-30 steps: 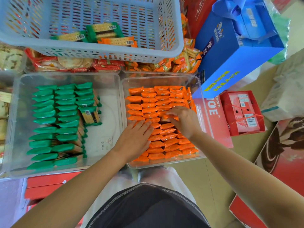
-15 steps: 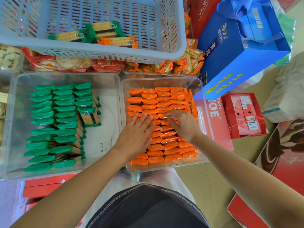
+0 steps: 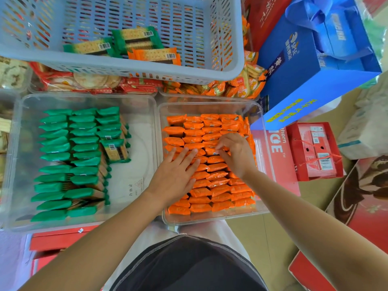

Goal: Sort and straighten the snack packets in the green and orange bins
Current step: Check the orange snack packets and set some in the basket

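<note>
Two clear plastic bins stand side by side. The right bin is packed with rows of orange snack packets. My left hand lies flat on the orange rows, fingers straight and spread. My right hand has its fingers curled, pinching an orange packet in the middle of the bin. The left bin holds three columns of green packets, with one green packet lying face up beside them.
A pale blue slotted basket sits behind the bins with a few green and orange cracker packets. Blue gift bag, red cartons and boxes crowd the right; other snack trays lie behind.
Both hands have slid farther up the orange rows, away from me. The left hand's fingers have spread, and the right hand now pinches a packet higher in the bin.
</note>
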`<state>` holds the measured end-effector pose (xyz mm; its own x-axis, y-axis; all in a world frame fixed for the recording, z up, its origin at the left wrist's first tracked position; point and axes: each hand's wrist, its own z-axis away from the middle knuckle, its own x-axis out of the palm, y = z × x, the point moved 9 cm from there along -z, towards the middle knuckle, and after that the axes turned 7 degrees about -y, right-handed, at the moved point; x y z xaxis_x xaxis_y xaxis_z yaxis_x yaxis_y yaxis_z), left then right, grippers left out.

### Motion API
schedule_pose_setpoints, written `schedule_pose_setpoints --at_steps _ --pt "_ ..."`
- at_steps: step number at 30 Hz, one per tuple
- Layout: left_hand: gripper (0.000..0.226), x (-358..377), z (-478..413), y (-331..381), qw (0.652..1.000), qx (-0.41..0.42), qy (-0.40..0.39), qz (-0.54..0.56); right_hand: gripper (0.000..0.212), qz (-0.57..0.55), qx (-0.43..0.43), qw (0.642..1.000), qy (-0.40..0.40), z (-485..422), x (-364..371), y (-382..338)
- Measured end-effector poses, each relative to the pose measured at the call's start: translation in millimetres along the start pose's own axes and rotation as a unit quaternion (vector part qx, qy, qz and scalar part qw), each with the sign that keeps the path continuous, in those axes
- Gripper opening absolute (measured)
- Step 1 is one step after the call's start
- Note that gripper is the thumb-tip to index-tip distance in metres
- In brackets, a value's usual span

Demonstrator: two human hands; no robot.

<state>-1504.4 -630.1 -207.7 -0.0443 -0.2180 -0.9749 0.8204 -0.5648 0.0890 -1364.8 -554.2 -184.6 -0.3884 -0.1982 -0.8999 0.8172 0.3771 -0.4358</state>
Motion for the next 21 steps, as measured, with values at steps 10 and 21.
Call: schedule_pose_setpoints --at_steps 10,21 --pt "0.063 6.2 -2.5 -3.1 0.999 -0.013 -0.030 -0.005 0.007 -0.147 0.006 0.989 -0.030 11.5 -26.8 10.6" --pt "0.047 -34.5 -3.9 -14.5 0.884 -0.188 0.113 0.414 0.012 -0.541 0.211 0.811 0.077 38.1 -53.2 50.4"
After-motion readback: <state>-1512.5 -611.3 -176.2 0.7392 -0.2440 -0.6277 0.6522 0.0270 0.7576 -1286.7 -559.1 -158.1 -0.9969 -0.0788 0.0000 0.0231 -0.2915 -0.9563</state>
